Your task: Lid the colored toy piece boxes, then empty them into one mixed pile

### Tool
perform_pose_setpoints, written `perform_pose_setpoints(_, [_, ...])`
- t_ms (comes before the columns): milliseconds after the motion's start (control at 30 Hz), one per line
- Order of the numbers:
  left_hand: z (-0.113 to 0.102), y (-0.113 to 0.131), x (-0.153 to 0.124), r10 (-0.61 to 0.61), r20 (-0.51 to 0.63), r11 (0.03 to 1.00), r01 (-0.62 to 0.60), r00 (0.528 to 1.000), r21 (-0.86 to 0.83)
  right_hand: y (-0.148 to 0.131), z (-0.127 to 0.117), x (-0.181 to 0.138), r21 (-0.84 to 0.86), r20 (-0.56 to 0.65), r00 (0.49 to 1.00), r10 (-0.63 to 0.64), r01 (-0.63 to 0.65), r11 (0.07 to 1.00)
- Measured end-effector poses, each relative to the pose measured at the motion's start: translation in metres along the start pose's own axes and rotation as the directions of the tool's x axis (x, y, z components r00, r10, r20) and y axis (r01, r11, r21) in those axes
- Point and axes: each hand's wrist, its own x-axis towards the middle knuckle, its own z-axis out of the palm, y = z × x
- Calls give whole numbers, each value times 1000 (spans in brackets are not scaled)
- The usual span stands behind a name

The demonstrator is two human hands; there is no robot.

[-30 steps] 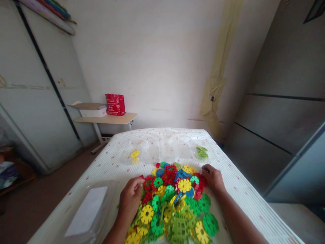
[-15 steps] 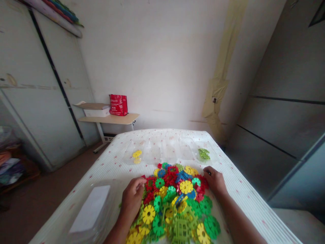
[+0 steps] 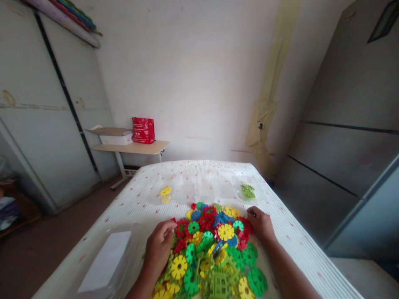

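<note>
A heap of plastic interlocking pieces in red, yellow, green and blue lies on the table in front of me. My left hand rests along the heap's left side with fingers curled; a red piece shows just past its fingertips. On the far right edge of the heap, my right hand is curled too, beside red pieces. What either hand's fingers close on, if anything, is hidden. Beyond the heap stands a clear divided tray, with yellow discs at its left end and light green pieces at its right.
A clear plastic box with a white sheet lies left of my left arm. The table carries a striped, dotted cloth. Farther back, a small desk holds a red bag and a white box. Grey cabinets stand at both sides.
The view has shifted slightly, so everything sits a little farther left. Both hands keep their places at the heap's sides, and the pieces look unmoved.
</note>
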Motion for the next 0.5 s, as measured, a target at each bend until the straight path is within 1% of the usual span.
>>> perform_pose_setpoints(233, [0, -2, 1, -1, 11, 1000, 1, 1000, -21, -1, -1, 0, 1, 3, 1000, -5, 5, 1000])
perform_pose_setpoints(500, [-1, -4, 1, -11, 39, 1000, 11, 999, 8, -2, -2, 0, 19, 15, 1000, 22, -22, 1000])
